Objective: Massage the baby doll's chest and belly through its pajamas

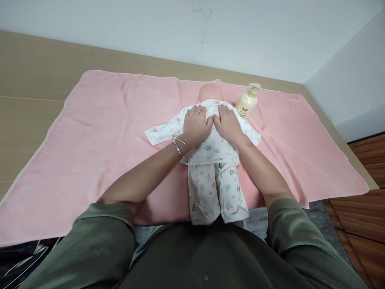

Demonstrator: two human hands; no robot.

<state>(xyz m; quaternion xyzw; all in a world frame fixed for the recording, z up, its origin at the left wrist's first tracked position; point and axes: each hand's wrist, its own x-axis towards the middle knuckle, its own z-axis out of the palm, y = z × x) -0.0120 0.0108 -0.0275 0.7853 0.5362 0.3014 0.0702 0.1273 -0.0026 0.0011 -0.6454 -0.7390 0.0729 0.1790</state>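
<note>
Our doll (pixel 212 154) lies on the mat (pixel 120 160), legs (pixel 204 196) at its near edge. Our left hand (pixel 197 125) and right hand (pixel 228 123) rest flat on it, clamping nothing; dragging could pull it off, slipping sideways topple the bottle (pixel 247 102).

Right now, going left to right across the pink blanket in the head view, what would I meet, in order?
The doll's printed sleeve on the picture's left → left hand → right hand → pump bottle.

Left hand (pixel 197 125) lies palm down; right hand (pixel 228 124) likewise.
</note>
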